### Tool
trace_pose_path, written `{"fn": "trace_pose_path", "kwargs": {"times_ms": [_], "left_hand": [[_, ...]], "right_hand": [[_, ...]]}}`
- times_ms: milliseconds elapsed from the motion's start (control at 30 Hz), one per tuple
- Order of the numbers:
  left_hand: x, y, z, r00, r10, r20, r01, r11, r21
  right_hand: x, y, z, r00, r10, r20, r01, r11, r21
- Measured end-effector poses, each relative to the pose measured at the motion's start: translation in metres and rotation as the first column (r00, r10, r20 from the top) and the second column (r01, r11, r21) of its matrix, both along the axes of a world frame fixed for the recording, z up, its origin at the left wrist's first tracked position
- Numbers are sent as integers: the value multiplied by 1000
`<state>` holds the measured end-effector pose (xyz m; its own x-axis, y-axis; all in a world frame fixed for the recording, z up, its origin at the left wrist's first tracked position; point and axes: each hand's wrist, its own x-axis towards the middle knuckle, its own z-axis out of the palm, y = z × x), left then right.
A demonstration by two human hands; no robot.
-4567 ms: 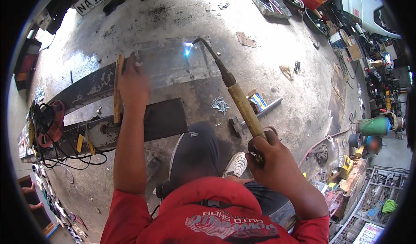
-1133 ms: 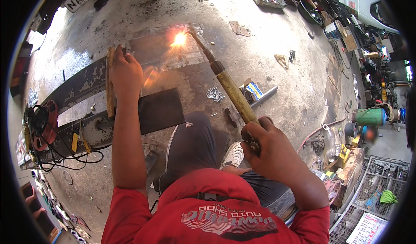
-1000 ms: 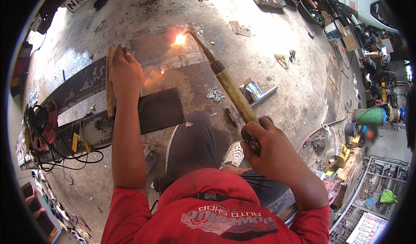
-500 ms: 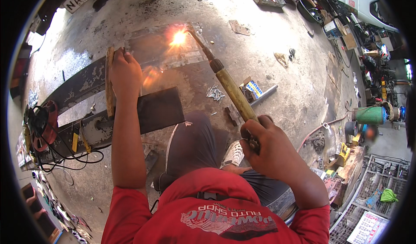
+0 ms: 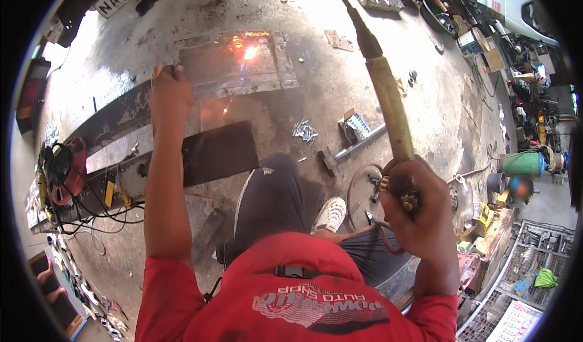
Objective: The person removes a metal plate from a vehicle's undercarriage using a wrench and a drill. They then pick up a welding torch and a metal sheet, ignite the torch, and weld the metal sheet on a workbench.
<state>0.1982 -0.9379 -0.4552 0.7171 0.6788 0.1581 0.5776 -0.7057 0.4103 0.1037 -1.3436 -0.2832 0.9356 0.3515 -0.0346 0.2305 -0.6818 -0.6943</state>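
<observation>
My right hand (image 5: 419,202) grips a torch (image 5: 388,102) by its long brass-coloured handle, with knobs showing at the fist. Its thin dark neck points up and leftward, and the tip is beyond the upper edge. My left hand (image 5: 170,93) is closed on a wooden strip (image 5: 157,71), most of it hidden by my hand and forearm. Right of this hand, a worn metal sheet (image 5: 276,78) lies on the floor, with glowing spots and small flames near its far edge. A dark flat plate (image 5: 221,152) sits beside my left forearm.
A long dark metal beam (image 5: 115,108) with peeling paint lies left, near a red reel (image 5: 71,172) with black cable. Ahead of my knees are loose nails (image 5: 305,131), a small box (image 5: 357,125) and a hammer (image 5: 330,161). A green cylinder (image 5: 523,165) lies right.
My right hand has swung the torch up and right, off the metal sheet. The bright flame at its tip is out of view. My left hand has shifted slightly, still on the wooden strip.
</observation>
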Motion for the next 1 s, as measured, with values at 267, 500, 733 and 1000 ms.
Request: {"fn": "trace_pose_path", "kwargs": {"times_ms": [267,500,733,1000], "left_hand": [[-5,7,-11,998,15,-55,-16,1000,-7],[-7,1,-11,999,18,-52,-17,1000,26],[-7,8,-19,1000,-9,-8,10,999,38],[-7,8,-17,999,-5,-40,6,999,37]], "right_hand": [[0,-2,-15,982,119,-145,-136,985,-109],[3,7,-27,953,194,-234,-229,965,-129],[7,10,-30,946,227,-231,-267,951,-159],[9,18,-30,950,196,-241,-244,951,-188]]}}
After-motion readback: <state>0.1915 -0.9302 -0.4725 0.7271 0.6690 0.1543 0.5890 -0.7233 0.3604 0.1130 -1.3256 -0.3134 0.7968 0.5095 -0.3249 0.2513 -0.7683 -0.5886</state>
